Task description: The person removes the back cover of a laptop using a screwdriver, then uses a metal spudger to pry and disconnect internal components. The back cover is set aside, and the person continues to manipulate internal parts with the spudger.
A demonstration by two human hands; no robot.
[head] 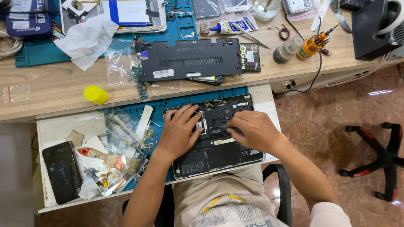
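An opened black laptop [219, 157] lies bottom-up on a blue mat on the pull-out tray, its inner parts showing. My left hand [179, 132] rests flat on its left half, fingers spread by a small white-labelled part. My right hand [252, 132] pinches a thin dark tool [230, 127] whose tip touches the laptop's middle. The laptop's removed black bottom cover [189, 59] lies on the wooden desk above.
A black phone [62, 171], a brush [105, 159], tweezers and plastic bags clutter the tray's left. On the desk are a yellow cap [95, 94], white tissue [87, 40], glue tubes, and a screwdriver set [311, 45]. A chair base [378, 159] stands on the tiled floor.
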